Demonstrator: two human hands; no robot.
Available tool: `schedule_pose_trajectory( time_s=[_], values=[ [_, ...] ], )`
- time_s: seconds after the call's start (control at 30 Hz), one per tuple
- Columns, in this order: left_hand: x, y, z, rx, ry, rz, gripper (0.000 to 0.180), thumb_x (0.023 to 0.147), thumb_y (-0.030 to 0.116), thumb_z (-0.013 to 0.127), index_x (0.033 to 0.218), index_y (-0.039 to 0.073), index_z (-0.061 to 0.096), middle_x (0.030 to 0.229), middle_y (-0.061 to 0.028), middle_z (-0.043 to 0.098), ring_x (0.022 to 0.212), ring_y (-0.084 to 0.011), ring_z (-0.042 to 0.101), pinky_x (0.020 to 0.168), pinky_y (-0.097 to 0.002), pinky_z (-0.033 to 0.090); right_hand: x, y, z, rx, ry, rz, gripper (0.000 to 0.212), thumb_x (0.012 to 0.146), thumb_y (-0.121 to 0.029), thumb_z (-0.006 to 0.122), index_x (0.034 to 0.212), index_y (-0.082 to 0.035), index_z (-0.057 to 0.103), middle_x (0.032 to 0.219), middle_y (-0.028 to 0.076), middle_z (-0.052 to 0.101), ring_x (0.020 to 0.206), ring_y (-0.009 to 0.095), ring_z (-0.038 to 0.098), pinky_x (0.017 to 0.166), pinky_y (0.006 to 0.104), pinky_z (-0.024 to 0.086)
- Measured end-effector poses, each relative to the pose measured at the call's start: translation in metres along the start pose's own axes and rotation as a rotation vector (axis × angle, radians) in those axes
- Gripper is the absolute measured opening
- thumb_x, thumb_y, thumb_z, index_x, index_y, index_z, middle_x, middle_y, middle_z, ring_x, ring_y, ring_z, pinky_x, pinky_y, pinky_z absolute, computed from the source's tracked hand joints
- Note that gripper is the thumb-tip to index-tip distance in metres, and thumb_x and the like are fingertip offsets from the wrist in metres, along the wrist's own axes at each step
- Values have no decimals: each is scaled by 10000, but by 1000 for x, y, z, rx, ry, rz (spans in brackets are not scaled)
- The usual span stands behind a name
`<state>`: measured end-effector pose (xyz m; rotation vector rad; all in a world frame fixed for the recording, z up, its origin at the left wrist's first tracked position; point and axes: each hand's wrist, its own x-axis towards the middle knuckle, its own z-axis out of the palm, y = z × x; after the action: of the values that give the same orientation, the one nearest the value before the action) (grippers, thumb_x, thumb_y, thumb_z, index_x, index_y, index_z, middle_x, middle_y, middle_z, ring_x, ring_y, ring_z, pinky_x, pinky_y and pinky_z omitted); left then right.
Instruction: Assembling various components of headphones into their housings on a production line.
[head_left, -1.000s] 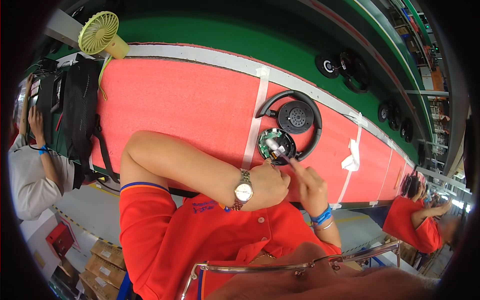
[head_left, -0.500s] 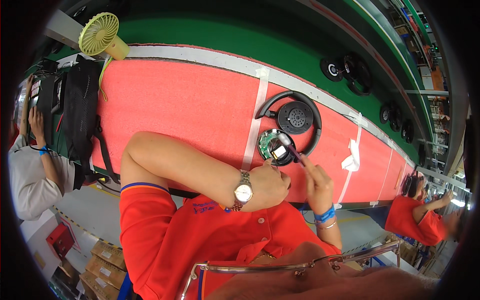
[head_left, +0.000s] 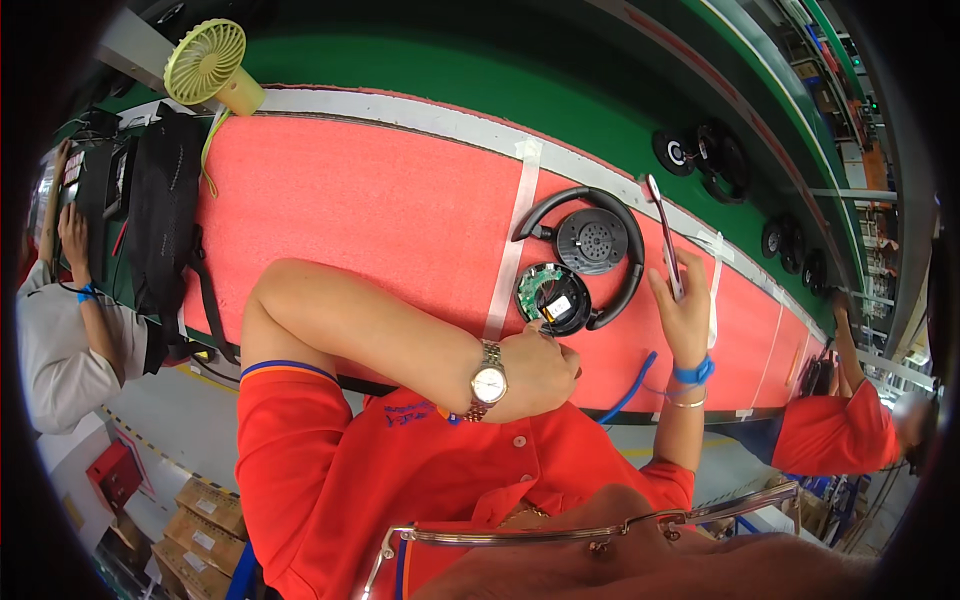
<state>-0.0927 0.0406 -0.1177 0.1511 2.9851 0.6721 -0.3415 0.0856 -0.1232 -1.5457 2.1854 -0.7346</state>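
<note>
Black over-ear headphones (head_left: pixel 633 270) lie on the pink mat. One ear cup is open and shows a green circuit board (head_left: pixel 536 289), thin wires and a white block (head_left: pixel 557 308). The other cup (head_left: pixel 590 240) lies with its dark perforated face up. At the near rim of the open cup, my left hand (head_left: pixel 538 372) pinches with its fingertips, wearing a watch on its wrist. My right hand (head_left: pixel 686 312) is raised to the right of the headphones, closed around a slim dark toothbrush (head_left: pixel 667 235) that points away from me. A blue band circles that wrist.
A green conveyor (head_left: pixel 400 60) runs beyond the mat (head_left: pixel 350 200), carrying more headphones (head_left: pixel 715 155). Far left stand a yellow fan (head_left: pixel 207 65) and a black bag (head_left: pixel 163 190). A white tissue (head_left: pixel 713 325) lies behind my right hand. Co-workers sit at both sides.
My right hand has lifted the toothbrush off the open ear cup and moved right and away. My left hand stays at the cup's rim.
</note>
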Motion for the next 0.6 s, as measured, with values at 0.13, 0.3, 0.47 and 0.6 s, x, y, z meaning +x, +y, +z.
schedule_pose_trajectory(
  time_s=[0.13,0.3,0.47,0.6],
  values=[
    [2,-2,-2,-87,-5,-1,186,748,87,590,898,-22,588,922,-159,561,814,-269,617,739,-443,525,22,-4,18,182,-140,-42,429,798,-72,666,1188,9,507,951,74,591,812,132,557,714,243,450],
    [1,-3,0,-83,-13,13,197,744,85,594,908,-24,588,935,-158,563,822,-268,618,737,-434,527,44,3,32,-52,-86,-207,425,754,-75,653,1149,29,536,911,64,615,777,137,571,695,248,462],
    [0,-1,5,-52,16,14,185,764,105,574,891,-28,586,901,-160,569,784,-271,619,700,-429,517,48,4,18,305,-336,173,329,743,-40,607,1068,2,583,646,-31,514,485,53,418,433,208,315],
    [-5,1,2,-46,26,-11,183,771,116,568,884,-27,585,908,-174,575,771,-276,617,672,-423,507,46,-8,3,597,-471,363,275,771,-34,586,1043,-2,568,618,-52,452,443,17,329,390,182,200]
  ],
)
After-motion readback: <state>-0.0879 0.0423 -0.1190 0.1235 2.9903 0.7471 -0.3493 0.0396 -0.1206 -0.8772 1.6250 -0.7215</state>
